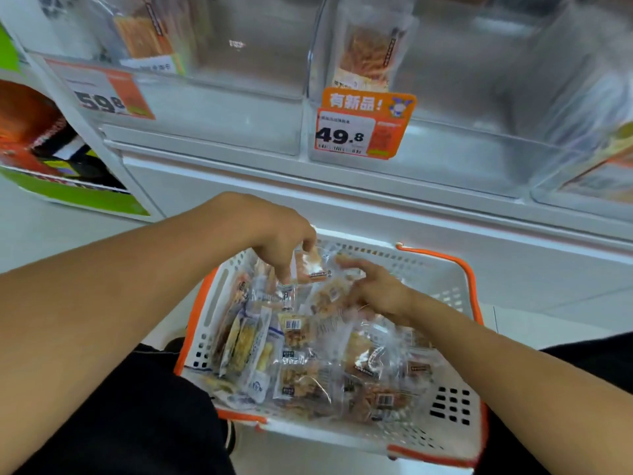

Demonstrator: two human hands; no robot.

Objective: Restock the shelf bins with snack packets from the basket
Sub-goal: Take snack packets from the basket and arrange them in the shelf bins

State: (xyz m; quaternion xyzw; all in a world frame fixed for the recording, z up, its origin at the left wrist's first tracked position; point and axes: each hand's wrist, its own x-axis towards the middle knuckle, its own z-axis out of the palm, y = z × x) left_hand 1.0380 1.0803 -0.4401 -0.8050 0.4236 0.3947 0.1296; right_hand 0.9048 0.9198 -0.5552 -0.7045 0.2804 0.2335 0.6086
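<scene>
A white basket with orange trim (448,437) sits on the floor below me, filled with several clear snack packets (308,365). My left hand (281,238) is over the basket's far end and pinches a small clear packet with orange-brown snacks (310,265), lifted just above the pile. My right hand (373,286) reaches in from the right, blurred, its fingers spread and touching the packets beside that one. Above stand clear shelf bins: the left bin (239,111) and the middle bin (462,145), each with a sample packet at its back.
A price tag reading 59.8 (102,94) hangs on the left bin, and an orange tag reading 49.8 (363,125) on the middle one. A white shelf ledge (376,207) runs between bins and basket. A green and orange display (41,149) stands at left. My dark-clothed knees flank the basket.
</scene>
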